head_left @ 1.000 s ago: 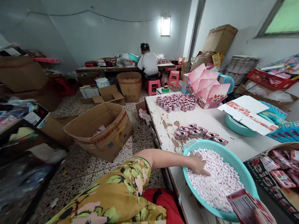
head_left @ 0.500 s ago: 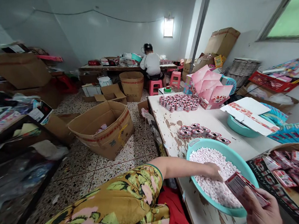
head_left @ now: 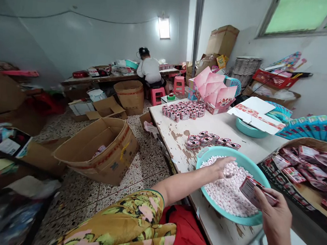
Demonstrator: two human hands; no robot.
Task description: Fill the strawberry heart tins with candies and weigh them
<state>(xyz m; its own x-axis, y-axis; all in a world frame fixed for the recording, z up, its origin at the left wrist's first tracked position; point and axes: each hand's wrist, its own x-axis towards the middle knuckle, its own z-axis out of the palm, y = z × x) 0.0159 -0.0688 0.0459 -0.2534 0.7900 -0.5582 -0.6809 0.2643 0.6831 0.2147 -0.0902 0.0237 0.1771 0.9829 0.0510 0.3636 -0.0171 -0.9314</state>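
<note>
In the turquoise basin point(head_left: 260, 220) lie many small pale-pink candies point(head_left: 217, 196). My left hand point(head_left: 222, 168) is raised just above them, palm turned up, with a handful of candies cupped in it. My right hand point(head_left: 276, 212) grips a small red-and-pink printed carton point(head_left: 253, 190) between thumb and fingers, tilted over the right side of the basin. The carton's near end is hidden by my fingers. Behind the basin stand several open small cartons point(head_left: 206, 140) in short rows.
A larger group of small cartons point(head_left: 184, 111) stands farther back on the worn white table point(head_left: 169, 126). A box of filled packs point(head_left: 312, 168) is at the right. Cardboard boxes point(head_left: 101, 151) sit on the floor at left. A person point(head_left: 151, 72) sits at a back table.
My left hand has come up out of the candies, now palm up with a handful. The right hand still holds the carton. The camera view has swung to the right.
</note>
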